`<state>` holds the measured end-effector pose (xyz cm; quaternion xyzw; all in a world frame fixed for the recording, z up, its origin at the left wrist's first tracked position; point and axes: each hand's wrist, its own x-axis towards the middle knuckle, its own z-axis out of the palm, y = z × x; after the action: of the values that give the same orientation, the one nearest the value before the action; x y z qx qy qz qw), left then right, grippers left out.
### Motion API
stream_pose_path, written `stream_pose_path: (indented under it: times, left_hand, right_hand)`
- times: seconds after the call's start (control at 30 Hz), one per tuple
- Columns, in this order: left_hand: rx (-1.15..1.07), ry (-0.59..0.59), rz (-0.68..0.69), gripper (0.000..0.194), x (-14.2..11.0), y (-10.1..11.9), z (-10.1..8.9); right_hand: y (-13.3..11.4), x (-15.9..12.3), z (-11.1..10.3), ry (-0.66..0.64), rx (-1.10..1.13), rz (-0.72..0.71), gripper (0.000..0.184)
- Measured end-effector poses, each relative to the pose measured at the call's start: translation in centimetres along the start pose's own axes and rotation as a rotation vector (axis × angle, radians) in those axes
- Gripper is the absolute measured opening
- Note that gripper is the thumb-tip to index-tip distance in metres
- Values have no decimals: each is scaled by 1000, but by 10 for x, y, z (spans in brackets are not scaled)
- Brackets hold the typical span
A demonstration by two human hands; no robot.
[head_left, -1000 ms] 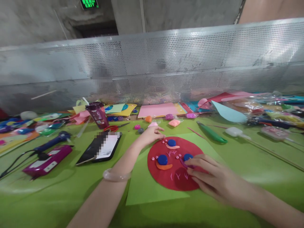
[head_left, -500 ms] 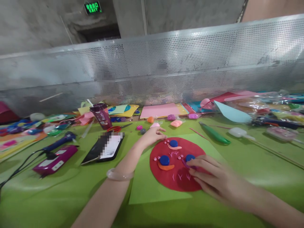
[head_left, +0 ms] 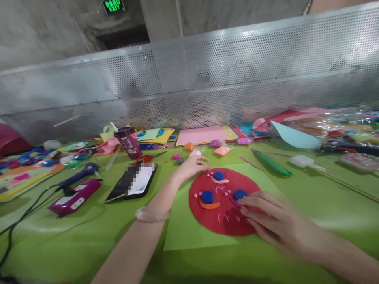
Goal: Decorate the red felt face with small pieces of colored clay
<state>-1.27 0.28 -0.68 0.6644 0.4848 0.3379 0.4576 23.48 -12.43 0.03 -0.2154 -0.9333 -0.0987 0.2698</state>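
Observation:
A red paper disc (head_left: 204, 219) lies on a light green sheet (head_left: 177, 236). On it are three snail-like clay figures, each with a round blue clay piece (head_left: 207, 197); one has an orange clay strip (head_left: 209, 205) beneath, another a pale pink strip (head_left: 220, 181). Under the blue piece at right curves a purple clay strip (head_left: 235, 202). My right hand (head_left: 275, 217) pinches that strip's right end against the red paper. My left hand (head_left: 193, 166), fingers loosely apart, rests at the disc's upper left edge and holds nothing I can see.
Left of the sheet lie a phone (head_left: 140, 181), a purple power strip (head_left: 75, 197) and a corded blue tool (head_left: 79, 175). Behind stand a drink cup (head_left: 129, 144), red-handled scissors (head_left: 145, 158) and bagged clay (head_left: 222, 150). A green pointed bag (head_left: 272, 162) and thin sticks lie right.
The purple strip now lies lower along the blue piece at right, with my right fingers still at its end. My left hand stays at the disc's edge. The view has shifted slightly.

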Motion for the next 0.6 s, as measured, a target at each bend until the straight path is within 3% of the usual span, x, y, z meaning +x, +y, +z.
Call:
stream_pose_path:
  times: [0.6]
  left_hand:
    - [56,13,-20,32,-4,7,0]
  right_hand:
    - [-5,1,-3,-43,-6,-12,22]
